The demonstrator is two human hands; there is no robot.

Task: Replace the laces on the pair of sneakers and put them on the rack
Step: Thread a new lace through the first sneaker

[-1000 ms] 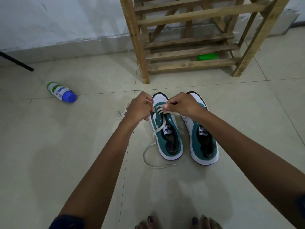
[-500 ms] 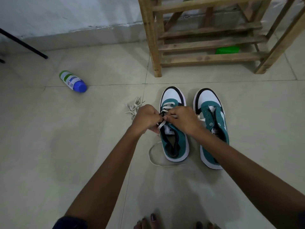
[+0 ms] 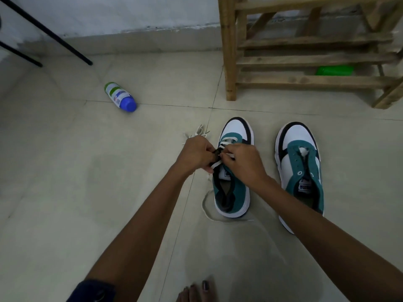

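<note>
Both hands (image 3: 197, 155) (image 3: 242, 163) (fingers curled) apparently pinch the lace (image 3: 226, 147).

Blue-capped bottle (image 3: 120, 97) lying on tiled floor (image 3: 65, 192); green object (image 3: 334, 70) behind slats.

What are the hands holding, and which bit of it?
Both the left hand and right hand pinch the white lace over the left sneaker's eyelets, mid-lacing.
</note>
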